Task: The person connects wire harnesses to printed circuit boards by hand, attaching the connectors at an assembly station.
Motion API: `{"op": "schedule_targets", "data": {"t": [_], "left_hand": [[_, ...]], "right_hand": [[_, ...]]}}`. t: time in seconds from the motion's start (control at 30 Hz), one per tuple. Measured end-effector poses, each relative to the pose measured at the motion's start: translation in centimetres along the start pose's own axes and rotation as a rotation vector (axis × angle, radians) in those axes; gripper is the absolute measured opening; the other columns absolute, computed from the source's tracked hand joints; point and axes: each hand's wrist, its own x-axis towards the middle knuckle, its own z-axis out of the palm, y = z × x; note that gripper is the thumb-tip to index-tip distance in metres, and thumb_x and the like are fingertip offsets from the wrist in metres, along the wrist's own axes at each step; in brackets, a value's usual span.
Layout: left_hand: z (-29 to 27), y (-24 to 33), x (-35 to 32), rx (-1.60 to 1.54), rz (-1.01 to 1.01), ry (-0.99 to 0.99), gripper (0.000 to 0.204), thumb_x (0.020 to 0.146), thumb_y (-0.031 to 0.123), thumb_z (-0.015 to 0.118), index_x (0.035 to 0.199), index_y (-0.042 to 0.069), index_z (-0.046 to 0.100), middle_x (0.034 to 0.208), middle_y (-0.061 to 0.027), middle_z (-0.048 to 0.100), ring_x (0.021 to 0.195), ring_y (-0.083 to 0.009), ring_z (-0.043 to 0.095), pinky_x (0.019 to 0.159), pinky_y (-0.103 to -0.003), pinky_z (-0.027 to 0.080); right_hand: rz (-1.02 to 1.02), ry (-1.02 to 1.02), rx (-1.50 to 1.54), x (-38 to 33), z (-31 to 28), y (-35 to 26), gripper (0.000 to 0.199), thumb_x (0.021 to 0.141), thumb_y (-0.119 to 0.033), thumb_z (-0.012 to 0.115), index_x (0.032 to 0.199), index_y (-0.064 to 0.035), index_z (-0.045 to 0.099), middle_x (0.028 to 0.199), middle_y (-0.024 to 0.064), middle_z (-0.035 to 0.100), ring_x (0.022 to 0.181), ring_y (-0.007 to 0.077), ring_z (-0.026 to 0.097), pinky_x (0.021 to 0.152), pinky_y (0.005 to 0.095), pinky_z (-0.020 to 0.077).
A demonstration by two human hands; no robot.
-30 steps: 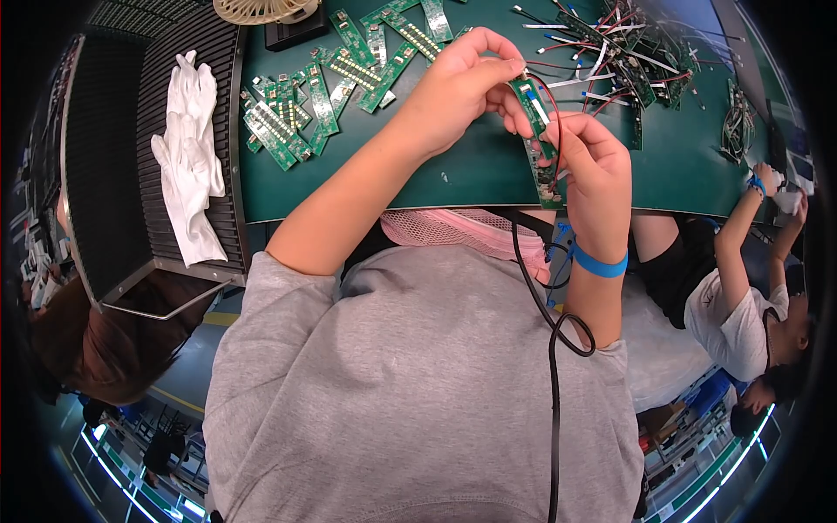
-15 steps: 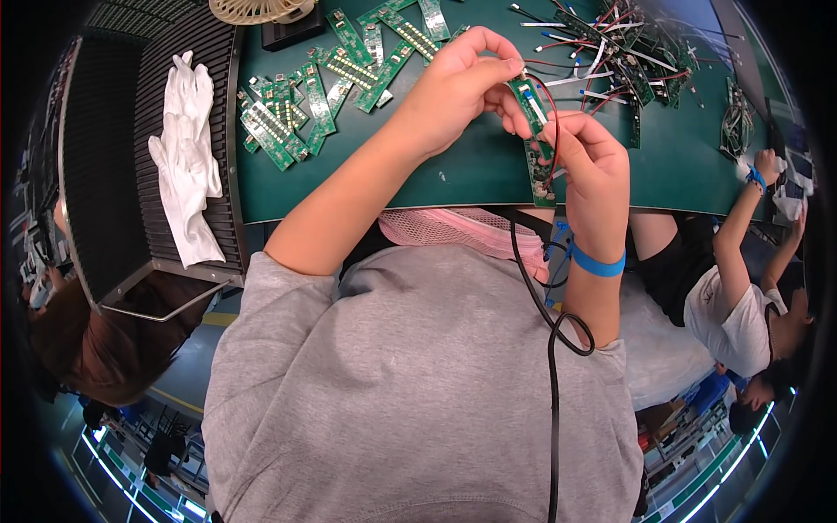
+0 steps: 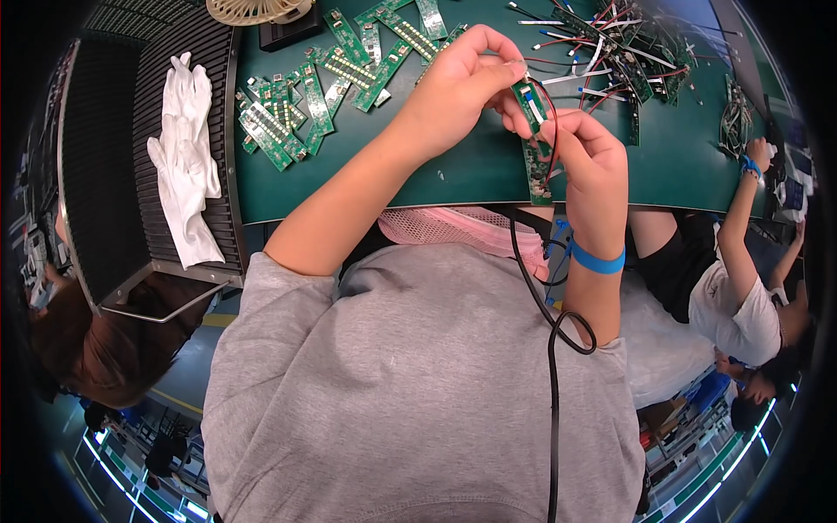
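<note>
A narrow green circuit board (image 3: 539,179) is held between my two hands above the near edge of the green table. My left hand (image 3: 466,91) is closed on its upper end, thumb and index finger pinching close to the small connector. Lower down, my right hand (image 3: 588,157) pinches the board's side and a short white flat cable (image 3: 534,108) with a blue end lying along it. Red and black wires (image 3: 555,131) loop over the board beside my right fingers. The fingers partly hide where the cable meets the board.
Several loose green boards (image 3: 318,96) lie at the far left. A heap of wired boards (image 3: 628,52) lies far right, near a wire bundle (image 3: 735,122). White gloves (image 3: 185,157) rest on a black ribbed rack (image 3: 222,131). A co-worker's arm (image 3: 737,222) is at the right.
My hands hold nearly the same pose, with the board shifted only slightly. At the right, the co-worker's arm has moved a little upward.
</note>
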Motion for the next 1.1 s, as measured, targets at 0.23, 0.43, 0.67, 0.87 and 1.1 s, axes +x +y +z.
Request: {"op": "schedule_targets", "data": {"t": [0.23,0.43,0.67,0.87,1.1], "left_hand": [[0.1,0.1,0.0,0.002,0.009,-0.006,0.014,0.086,0.011,0.047,0.093,0.001,0.041,0.073,-0.0106,0.058,0.059,-0.0191,0.061,0.054,-0.025,0.046],[0.1,0.1,-0.1,0.096,0.046,-0.087,0.017,0.084,0.007,0.051,0.099,0.0,0.046,0.082,-0.0091,0.058,0.068,-0.0158,0.06,0.062,-0.025,0.048],[0.0,-0.4,-0.3,0.364,0.127,-0.06,0.016,0.082,0.003,0.055,0.095,-0.001,0.046,0.083,-0.0054,0.054,0.071,-0.0115,0.058,0.063,-0.022,0.046],[-1.1,0.2,0.2,0.718,0.078,-0.073,0.02,0.081,0.006,0.057,0.097,0.001,0.046,0.084,-0.0052,0.053,0.065,-0.0092,0.053,0.061,-0.022,0.044],[-3.5,2.2,0.6,1.543,0.395,0.142,0.03,0.078,0.011,0.054,0.107,0.013,0.052,0.108,-0.0082,0.049,0.107,-0.0257,0.042,0.089,-0.036,0.03]], "right_hand": [[-0.029,0.0,0.03,0.0,0.1,0.2,0.008,0.083,-0.004,0.053,0.081,0.0032,0.056,0.084,0.0037,0.057,0.072,0.0064,0.05,0.065,0.0187,0.0392],[-0.065,0.025,0.063,-0.1,0.3,0.2,0.008,0.083,-0.004,0.054,0.081,0.0031,0.056,0.083,0.0034,0.056,0.071,0.0065,0.05,0.065,0.0189,0.0397],[-0.148,0.09,-0.122,0.1,0.6,0.4,0.008,0.082,-0.003,0.056,0.079,0.0039,0.055,0.081,0.0021,0.052,0.067,0.0044,0.047,0.059,0.0173,0.0382],[-0.232,0.125,-0.353,0.7,0.5,1.7,0.011,0.078,-0.006,0.061,0.076,0.0039,0.057,0.088,0.0082,0.057,0.069,0.0091,0.051,0.062,0.0214,0.0416],[-0.607,0.383,-0.908,2.2,-1.6,0.1,0.011,0.076,-0.007,0.057,0.086,-0.0034,0.06,0.095,0.011,0.057,0.09,0.0267,0.051,0.077,0.0333,0.041]]}}
